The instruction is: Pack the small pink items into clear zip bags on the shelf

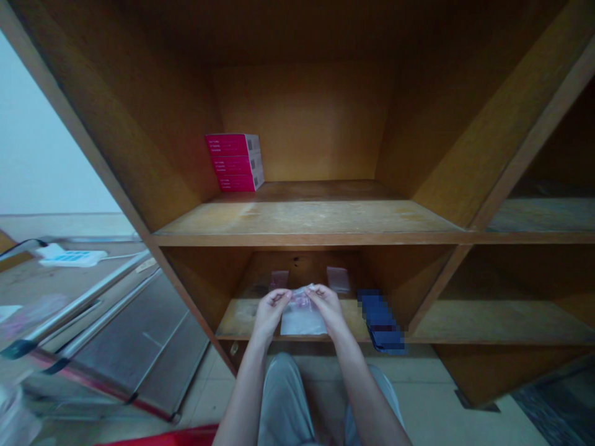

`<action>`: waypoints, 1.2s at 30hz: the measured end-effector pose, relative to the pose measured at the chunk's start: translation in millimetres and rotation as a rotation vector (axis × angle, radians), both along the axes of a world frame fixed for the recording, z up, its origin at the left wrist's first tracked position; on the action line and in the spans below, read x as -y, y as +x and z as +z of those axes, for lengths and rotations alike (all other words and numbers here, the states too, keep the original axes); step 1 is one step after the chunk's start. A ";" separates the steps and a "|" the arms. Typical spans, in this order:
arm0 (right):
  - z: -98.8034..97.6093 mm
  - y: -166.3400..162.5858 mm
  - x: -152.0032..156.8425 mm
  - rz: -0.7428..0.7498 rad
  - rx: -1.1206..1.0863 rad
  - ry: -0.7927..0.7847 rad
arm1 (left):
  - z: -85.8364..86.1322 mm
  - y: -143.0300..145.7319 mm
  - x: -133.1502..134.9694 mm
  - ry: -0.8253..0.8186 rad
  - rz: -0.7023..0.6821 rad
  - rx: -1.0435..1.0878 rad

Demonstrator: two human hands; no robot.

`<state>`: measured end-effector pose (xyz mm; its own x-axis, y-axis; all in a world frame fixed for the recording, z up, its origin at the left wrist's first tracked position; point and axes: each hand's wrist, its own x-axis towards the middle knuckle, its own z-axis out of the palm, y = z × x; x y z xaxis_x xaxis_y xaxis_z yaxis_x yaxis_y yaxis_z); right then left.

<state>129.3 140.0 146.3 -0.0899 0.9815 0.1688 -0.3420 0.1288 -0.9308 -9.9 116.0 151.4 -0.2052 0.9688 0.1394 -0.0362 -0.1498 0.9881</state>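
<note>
Plastic bag (303, 323) in left hand (272, 311) and right hand (329, 307), upper edge indistinct

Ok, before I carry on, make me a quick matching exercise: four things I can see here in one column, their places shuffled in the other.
Things
1. pink boxes
2. front plastic bag
3. white power strip
4. blue item

Places
A. outside the wooden cabinet, to its left
B. at the right of the lower compartment
C. stacked at the left of the upper compartment
D. pinched at its top by the left hand and right hand

Pairs: 1-C, 2-D, 3-A, 4-B
</note>
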 end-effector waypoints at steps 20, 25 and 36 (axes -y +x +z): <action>-12.0 6.3 -4.0 -0.022 0.000 -0.039 | -3.1 0.3 -2.0 0.003 -0.001 0.068; -7.9 6.5 -1.1 -0.023 0.032 -0.007 | -7.8 -0.3 -5.3 -0.027 -0.093 0.079; -5.6 -7.9 2.3 -0.048 -0.057 0.049 | -9.4 8.0 -9.8 0.049 -0.043 -0.027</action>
<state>121.4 137.7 140.7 -0.0320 0.9750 0.2200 -0.3862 0.1910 -0.9024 -1.9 125.9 142.0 -0.1587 0.9685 0.1921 -0.0175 -0.1973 0.9802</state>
